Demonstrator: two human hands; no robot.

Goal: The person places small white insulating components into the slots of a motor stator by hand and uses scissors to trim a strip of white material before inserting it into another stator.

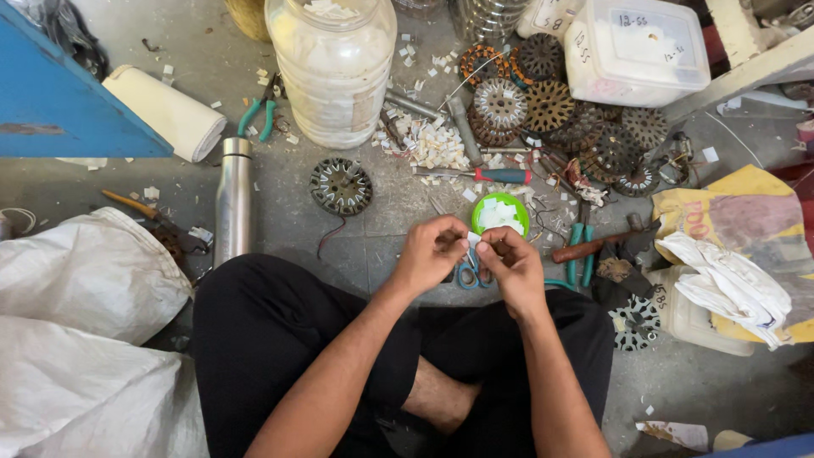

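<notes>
Left hand [434, 251] and right hand [509, 259] pinch small white paper slip [473, 240] between fingertips, above scissors [469, 273], near green lid [500, 214].

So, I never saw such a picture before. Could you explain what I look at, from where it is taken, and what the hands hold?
There is no machine. A camera worn on a person's head looks down at their own crossed legs and hands. The left hand and right hand pinch a small white paper piece together. On the grey floor lie round metal motor cores, a green lid of white pieces, scissors, a screwdriver, a steel bottle and a plastic jar.
</notes>
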